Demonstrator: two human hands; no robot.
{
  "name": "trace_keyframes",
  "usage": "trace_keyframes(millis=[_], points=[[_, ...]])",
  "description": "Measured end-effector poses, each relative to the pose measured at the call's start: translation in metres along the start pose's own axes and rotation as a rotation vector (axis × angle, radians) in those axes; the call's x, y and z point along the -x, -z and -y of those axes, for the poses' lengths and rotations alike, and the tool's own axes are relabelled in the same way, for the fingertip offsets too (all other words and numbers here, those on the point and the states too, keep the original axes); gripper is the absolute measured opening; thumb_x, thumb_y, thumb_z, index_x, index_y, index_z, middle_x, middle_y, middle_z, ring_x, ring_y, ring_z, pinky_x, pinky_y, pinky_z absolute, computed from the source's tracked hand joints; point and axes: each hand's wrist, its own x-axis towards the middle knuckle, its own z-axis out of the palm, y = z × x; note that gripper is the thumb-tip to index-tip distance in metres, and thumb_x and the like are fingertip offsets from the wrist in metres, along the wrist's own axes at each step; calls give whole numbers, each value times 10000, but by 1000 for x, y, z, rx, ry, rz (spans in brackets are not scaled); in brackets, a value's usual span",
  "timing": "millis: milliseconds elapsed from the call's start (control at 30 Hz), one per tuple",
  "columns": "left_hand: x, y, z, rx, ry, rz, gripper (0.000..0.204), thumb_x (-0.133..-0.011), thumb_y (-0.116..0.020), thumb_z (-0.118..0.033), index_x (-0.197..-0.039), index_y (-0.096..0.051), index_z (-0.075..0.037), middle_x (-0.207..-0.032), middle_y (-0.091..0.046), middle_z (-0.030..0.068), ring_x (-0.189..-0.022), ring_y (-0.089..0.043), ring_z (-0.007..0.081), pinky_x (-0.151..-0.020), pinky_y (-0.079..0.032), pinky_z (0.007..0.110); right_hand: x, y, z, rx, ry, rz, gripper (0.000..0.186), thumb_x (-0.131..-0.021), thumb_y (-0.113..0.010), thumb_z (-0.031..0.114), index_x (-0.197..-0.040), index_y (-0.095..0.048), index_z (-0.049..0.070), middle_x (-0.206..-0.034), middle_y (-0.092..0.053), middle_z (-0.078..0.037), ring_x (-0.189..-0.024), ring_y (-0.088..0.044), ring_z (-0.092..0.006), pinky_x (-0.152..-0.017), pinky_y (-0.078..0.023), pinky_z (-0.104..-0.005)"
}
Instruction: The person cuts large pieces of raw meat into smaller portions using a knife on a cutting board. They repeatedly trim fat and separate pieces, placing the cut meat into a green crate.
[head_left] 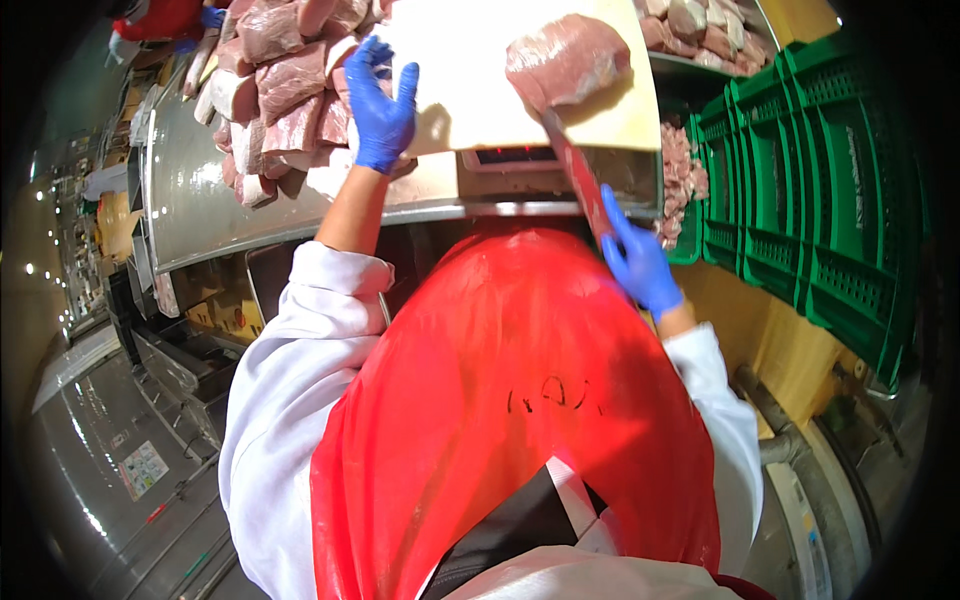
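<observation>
My left hand (383,115), in a blue glove, is open with its thumb and fingers apart. It is over the left edge of the white cutting board (470,70), right beside a pile of raw meat pieces (290,90). On the right part of the board lies one larger piece of raw meat (568,58). My right hand (640,262), also blue-gloved, is closed round a long knife (575,170). Its blade looks reddish and points away from me, the tip at the near edge of that piece; whether it touches is unclear.
A scale with a lit display (512,156) sits under the board's near edge. Small meat scraps (682,185) are in a green container at the right. Green crates (800,200) stand beyond it. A tray of meat (705,30) is at the far right. Another person's red garment (160,20) shows far left.
</observation>
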Motion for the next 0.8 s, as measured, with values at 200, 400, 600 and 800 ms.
trace_keyframes(millis=[200, 400, 600, 800], points=[[20, -49, -54, -298, -517, 330, 410, -701, -840, -315, -1032, -696, -119, -898, -685, 113, -833, -670, 343, -736, -543, 444, 37, 14, 1, -181, -158, -106, 704, -925, -583, -5, -1583, -349, 86, -678, -564, -104, -552, -472, -110, -537, -433, -293], [12, -93, -50, -415, -224, 392, 88, -782, -679, -167, -818, -631, -103, -793, -629, 151, -722, -655, 387, -648, -524, 491, -7, 11, 3, -335, -126, -464, 751, -953, -573, -32, -1617, -231, 49, -1587, -315, -133, -1388, -308, -208, -1127, -249, -362], [9, -77, -20, 13, 135, 229, 108, -812, -689, -138, -797, -671, -33, -744, -651, 225, -653, -667, 353, -657, -544, 421, -51, -12, 32, -30, 129, -427, 760, -962, -571, -11, -1628, -237, 143, -1096, -580, -103, -789, -451, -130, -695, -386, -304], [12, -83, 8, 331, 401, 390, 94, -929, -700, -104, -904, -706, -14, -794, -686, 21, -721, -606, 73, -676, -529, 256, -117, -44, 60, 5, 112, -572, 726, -977, -596, 94, -1620, -264, 156, -903, -681, -153, -650, -580, -138, -619, -485, -336]])
